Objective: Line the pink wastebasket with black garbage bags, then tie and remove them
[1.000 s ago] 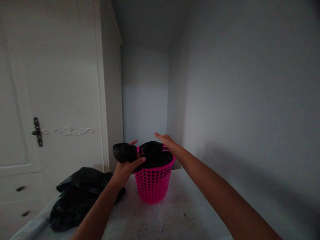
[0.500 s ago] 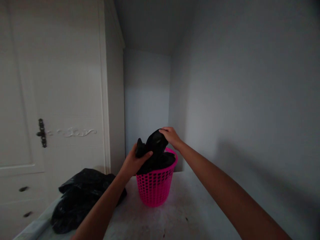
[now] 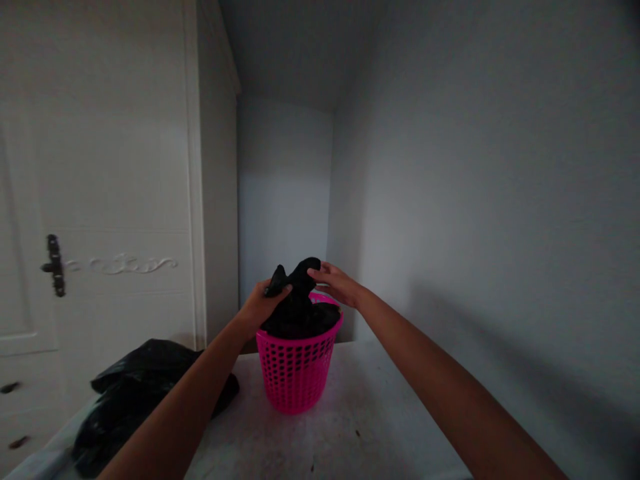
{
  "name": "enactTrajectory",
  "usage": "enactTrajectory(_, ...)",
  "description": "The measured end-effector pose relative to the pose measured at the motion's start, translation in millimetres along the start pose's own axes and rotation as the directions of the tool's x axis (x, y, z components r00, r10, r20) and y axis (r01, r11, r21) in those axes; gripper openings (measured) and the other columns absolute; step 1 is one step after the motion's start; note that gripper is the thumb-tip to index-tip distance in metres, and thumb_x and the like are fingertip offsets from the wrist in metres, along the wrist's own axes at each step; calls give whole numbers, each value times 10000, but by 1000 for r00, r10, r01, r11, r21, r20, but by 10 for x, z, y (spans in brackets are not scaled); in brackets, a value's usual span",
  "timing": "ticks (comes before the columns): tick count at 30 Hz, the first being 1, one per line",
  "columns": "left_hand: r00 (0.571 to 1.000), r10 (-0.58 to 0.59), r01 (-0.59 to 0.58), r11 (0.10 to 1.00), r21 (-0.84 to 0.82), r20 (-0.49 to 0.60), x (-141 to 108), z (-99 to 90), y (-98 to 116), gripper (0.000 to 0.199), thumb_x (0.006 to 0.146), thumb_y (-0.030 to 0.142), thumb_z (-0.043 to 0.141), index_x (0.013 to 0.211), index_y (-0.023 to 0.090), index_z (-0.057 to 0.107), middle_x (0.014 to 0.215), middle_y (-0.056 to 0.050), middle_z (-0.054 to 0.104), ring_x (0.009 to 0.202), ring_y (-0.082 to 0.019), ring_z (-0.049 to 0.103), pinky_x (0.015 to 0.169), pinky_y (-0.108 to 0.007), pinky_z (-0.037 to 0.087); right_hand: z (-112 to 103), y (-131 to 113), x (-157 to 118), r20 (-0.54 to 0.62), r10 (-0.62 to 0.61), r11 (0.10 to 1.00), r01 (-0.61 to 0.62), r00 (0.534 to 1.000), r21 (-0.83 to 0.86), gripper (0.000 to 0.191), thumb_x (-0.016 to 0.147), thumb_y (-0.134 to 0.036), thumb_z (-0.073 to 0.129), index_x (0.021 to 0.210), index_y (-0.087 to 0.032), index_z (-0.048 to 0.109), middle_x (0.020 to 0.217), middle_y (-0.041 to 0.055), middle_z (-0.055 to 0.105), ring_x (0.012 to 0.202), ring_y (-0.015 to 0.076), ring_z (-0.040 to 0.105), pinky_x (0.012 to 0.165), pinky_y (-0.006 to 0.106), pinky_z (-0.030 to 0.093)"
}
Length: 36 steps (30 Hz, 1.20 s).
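Observation:
A pink perforated basket (image 3: pixel 299 373) stands upright on a pale surface. Black plastic bag material (image 3: pixel 300 317) fills its top and bunches up above the rim. My left hand (image 3: pixel 260 303) grips the bunched black bag on its left side, thumb across the front. On the right, my right hand (image 3: pixel 336 281) pinches the raised part of the same bag between thumb and fingers. The basket's inside is hidden by the bag.
Another crumpled black bag (image 3: pixel 135 387) lies on the pale surface (image 3: pixel 380 427) at the left, partly behind my left forearm. A white wardrobe (image 3: pixel 120 167) stands at the left. A grey wall (image 3: pixel 475 200) runs along the right.
The raised part of the bag is lower and more bunched, and my right hand has come closer to my left. The whole view has shifted, so things appear further left.

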<state>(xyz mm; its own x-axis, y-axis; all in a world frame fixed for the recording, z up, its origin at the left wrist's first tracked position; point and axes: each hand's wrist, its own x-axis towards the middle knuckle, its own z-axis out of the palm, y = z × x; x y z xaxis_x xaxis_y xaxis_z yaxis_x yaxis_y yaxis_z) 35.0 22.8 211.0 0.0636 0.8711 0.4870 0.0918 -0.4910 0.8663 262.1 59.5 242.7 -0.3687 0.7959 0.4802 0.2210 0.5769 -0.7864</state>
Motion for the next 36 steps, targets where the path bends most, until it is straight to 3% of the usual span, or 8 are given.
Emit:
enactTrajectory(4, 998, -50, 44, 987, -156, -32, -107, -38, -15, 582, 670, 655, 829, 1009, 188, 758, 1013, -112, 828, 950, -317, 774, 860, -455, 639, 297, 172, -18, 173, 236, 908, -280, 956, 311, 509, 887, -625, 737, 1197, -222, 723, 1299, 132, 757, 1165, 287, 703, 1036, 485, 552)
enactTrajectory(7, 996, -76, 67, 981, -184, -40, -123, -87, -30, 569, 621, 593, 893, 994, 177, 786, 995, -100, 833, 958, -319, 773, 886, -458, 631, 514, 174, 43, 249, 150, 858, -251, 957, 449, 502, 779, -565, 864, 1118, -214, 744, 1179, 115, 796, 1104, 290, 722, 1027, 484, 562)
enactTrajectory(12, 983, -100, 71, 981, -179, -157, -102, -160, -89, 522, 475, 391, 1001, 909, 171, 811, 857, -48, 815, 930, -292, 754, 886, -401, 603, 743, 127, 213, -21, 112, 873, -88, 993, 480, 445, 684, -455, 942, 996, -195, 762, 928, 50, 809, 868, 238, 738, 920, 427, 593)
enactTrajectory(15, 967, -154, 99, 961, -260, -204, -133, -181, -123, 553, 536, 435, 981, 984, 162, 804, 903, -70, 819, 907, -267, 753, 849, -386, 602, 821, 124, 284, -189, 136, 774, 15, 973, 633, 400, 754, -506, 879, 966, -200, 733, 842, 34, 801, 791, 228, 732, 841, 395, 603)
enactTrajectory(21, 921, -291, 144, 873, -467, -259, -107, -169, -138, 231, 739, 267, 878, 866, 144, 730, 861, -117, 800, 748, -214, 745, 719, -354, 609, 973, 44, 312, -114, 271, 545, -54, 956, 837, 294, 885, -455, 743, 775, -248, 565, 582, -33, 643, 612, 188, 647, 680, 322, 576)
enactTrajectory(26, 881, -326, 75, 812, -579, -342, -11, -125, -90, 141, 878, 231, 756, 934, 204, 630, 688, 27, 668, 508, -72, 586, 561, -207, 513, 983, 10, 298, 5, 352, 550, -211, 936, 808, 434, 907, -448, 686, 641, -259, 400, 438, -97, 381, 406, 100, 367, 464, 226, 397)
enactTrajectory(31, 937, -269, 88, 800, -593, -224, -31, -63, 44, 536, 708, 647, 868, 914, 211, 634, 598, 91, 533, 385, -43, 375, 376, -190, 284, 995, 108, 306, 15, 368, 714, -293, 930, 636, 583, 892, -775, 565, 673, -240, 488, 497, -78, 445, 409, 92, 371, 443, 233, 352)
enactTrajectory(36, 974, -217, 135, 794, -592, -69, -17, -7, 85, 763, 715, 974, 516, 781, 217, 595, 509, 58, 487, 417, -97, 435, 414, -227, 373, 1052, 198, 335, -174, 260, 832, -129, 950, 539, 352, 758, -480, 829, 745, -202, 613, 541, -77, 521, 481, 99, 431, 478, 235, 331)
